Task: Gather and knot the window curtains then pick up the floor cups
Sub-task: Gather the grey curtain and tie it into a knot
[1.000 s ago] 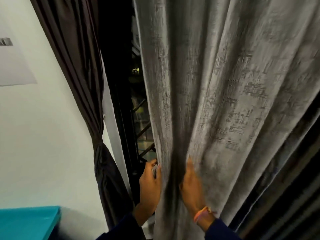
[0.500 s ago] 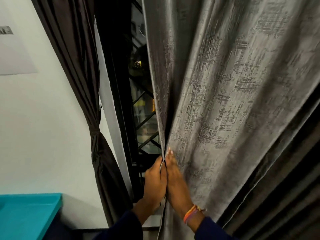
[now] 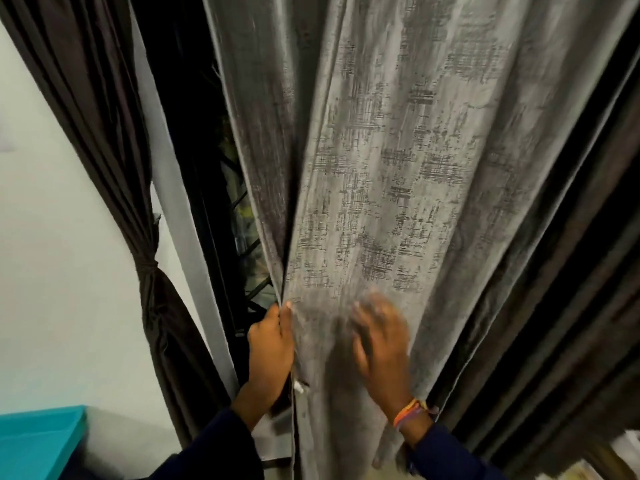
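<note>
Teal corner: a flat teal tabletop [image 3: 38, 441] shows at the lower left, against the pale wall [image 3: 69, 271].
Dark curtain: a dark brown pleated curtain [image 3: 90, 109] hangs at the left, already cinched at its waist by a knot [image 3: 147, 266]; judged done, so that side of the window is finished.
Window: a black window frame with a metal grille [image 3: 249, 251] shows in the gap between the two curtains.
Left hand: the left hand [image 3: 270, 348] grips the leading edge of the grey crosshatch-patterned velvet curtain [image 3: 398, 168], fingers curled round the bunched folds, likely to anchor what is gathered.
Right hand: the right hand [image 3: 379, 344] lies flat on the grey cloth, well apart from the left, fingers spread and released; it is motion-blurred. The placing suggests it is set to sweep the next width of fabric toward the held edge.
Wrist: a multicoloured thread band [image 3: 410, 412] sits above a dark blue sleeve [image 3: 446, 455].
Cups: none in view.
Stage: gathering, knot not yet tied.
</note>
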